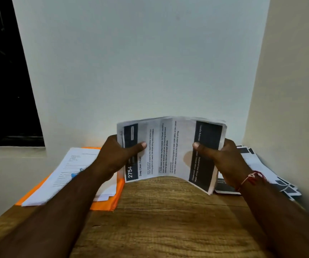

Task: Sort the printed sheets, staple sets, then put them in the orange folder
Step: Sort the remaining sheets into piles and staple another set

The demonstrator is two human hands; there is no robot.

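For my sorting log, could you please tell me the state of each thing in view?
Held stack: upright, bowed, standing on the table.
Left hand: grips the stack's left side.
Right hand: grips the stack's right side.
Orange folder: lying flat under white sheets.
Right pile: flat, fanned out.

Wooden desk (pixel 159 220), pushed vs. a pale wall. An orange folder (pixel 103 203) lies flat at its left side, w/ white sheets (pixel 69 174) stacked on top. Well right of the folder, by the corner: fanned printed sheets (pixel 273 175) w/ dark blocks.
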